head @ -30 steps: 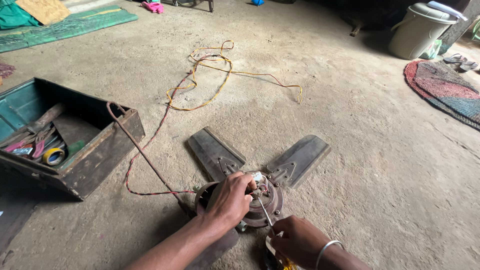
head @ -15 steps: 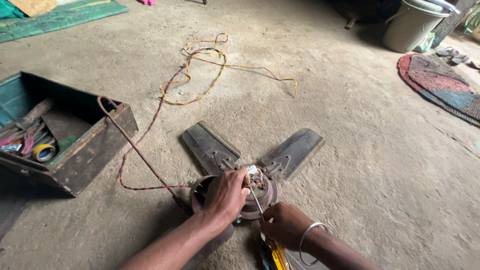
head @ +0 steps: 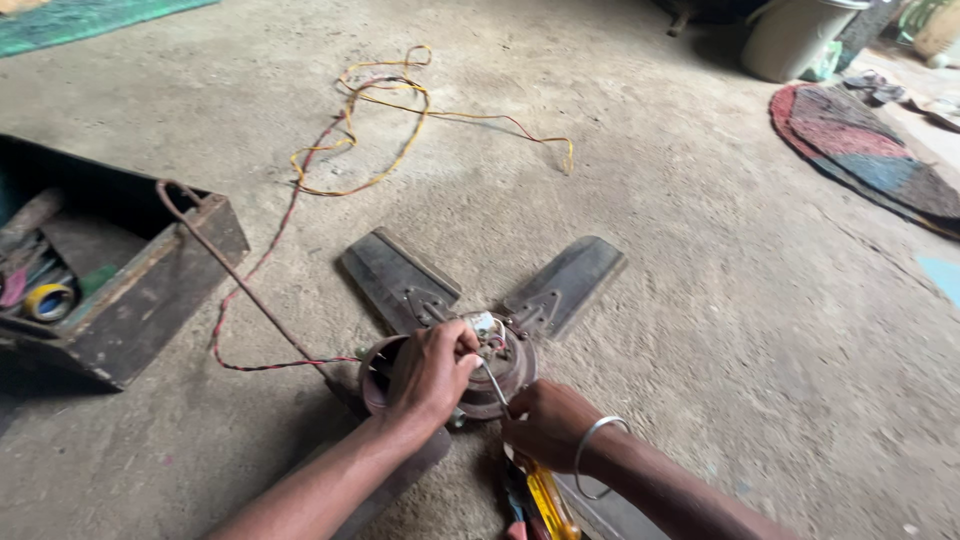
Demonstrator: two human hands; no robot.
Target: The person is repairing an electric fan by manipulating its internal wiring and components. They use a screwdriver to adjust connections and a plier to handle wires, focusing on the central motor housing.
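Hands [head: 432, 372] on ceiling fan motor [head: 495, 362]

A dusty ceiling fan motor [head: 500, 365] with dark blades [head: 400, 280] lies on concrete floor.

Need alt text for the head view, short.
Two bare hands work at the hub of a ceiling fan lying on a concrete floor: the left hand grips the motor housing, the right hand holds a screwdriver to it. An open toolbox and loose twisted wire lie nearby.
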